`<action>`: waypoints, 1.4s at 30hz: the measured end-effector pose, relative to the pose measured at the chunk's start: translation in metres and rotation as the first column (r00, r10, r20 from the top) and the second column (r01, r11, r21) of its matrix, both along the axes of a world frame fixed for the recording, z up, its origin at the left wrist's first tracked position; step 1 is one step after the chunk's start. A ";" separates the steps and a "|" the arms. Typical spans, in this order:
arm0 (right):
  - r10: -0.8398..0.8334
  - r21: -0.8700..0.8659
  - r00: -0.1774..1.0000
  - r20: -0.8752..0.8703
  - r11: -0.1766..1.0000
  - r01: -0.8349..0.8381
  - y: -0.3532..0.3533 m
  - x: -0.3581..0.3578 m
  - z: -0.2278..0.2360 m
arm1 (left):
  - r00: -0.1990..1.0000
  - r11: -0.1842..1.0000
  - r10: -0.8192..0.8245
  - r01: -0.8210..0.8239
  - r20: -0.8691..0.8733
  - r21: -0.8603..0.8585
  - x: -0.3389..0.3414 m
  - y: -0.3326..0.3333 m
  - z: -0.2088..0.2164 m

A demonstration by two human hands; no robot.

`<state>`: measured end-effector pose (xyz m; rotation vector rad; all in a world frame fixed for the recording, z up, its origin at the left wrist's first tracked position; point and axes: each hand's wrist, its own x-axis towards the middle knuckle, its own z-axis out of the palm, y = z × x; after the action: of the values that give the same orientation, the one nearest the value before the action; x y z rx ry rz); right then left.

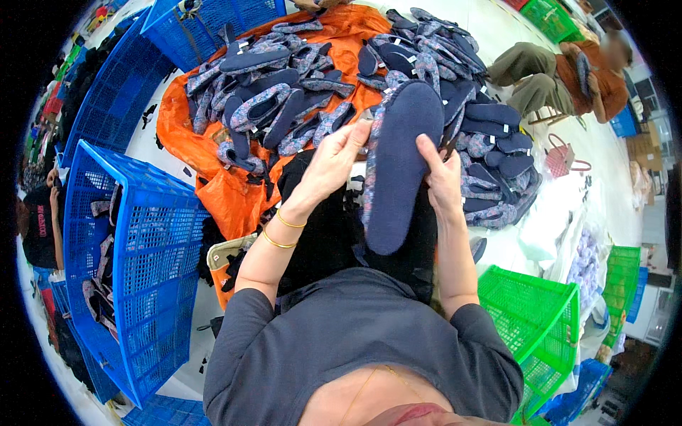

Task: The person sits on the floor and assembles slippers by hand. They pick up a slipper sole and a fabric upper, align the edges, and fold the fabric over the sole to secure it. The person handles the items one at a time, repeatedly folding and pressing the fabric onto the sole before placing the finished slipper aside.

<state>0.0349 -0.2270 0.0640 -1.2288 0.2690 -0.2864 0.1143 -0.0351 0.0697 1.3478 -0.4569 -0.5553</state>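
**Two hands, one slipper**

The person holds a dark blue slipper (399, 167) up in front of the chest, sole facing up. The left hand (332, 165) pinches its left edge near the toe, fingers closed tight on the rim, wrist bent back — two gold bangles (283, 231) sit on that arm. The right hand (442, 174) grips the right edge, thumb pressed on the sole. Both elbows are bent. Behind lies a pile of slippers (298, 92) on an orange sheet (234, 199). A blue crate (142, 255) stands at the left, a green crate (533, 319) at the right.
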 end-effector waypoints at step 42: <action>-0.161 -0.116 0.930 -0.329 0.985 0.129 -0.143 -0.001 -0.109 | 0.926 0.923 0.349 -0.366 0.142 0.119 0.139 0.055 -0.042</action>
<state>0.0335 -0.3697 -0.0449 -1.3504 0.6529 -0.2156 0.2536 0.0197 0.0280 1.5653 -0.2586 -0.2076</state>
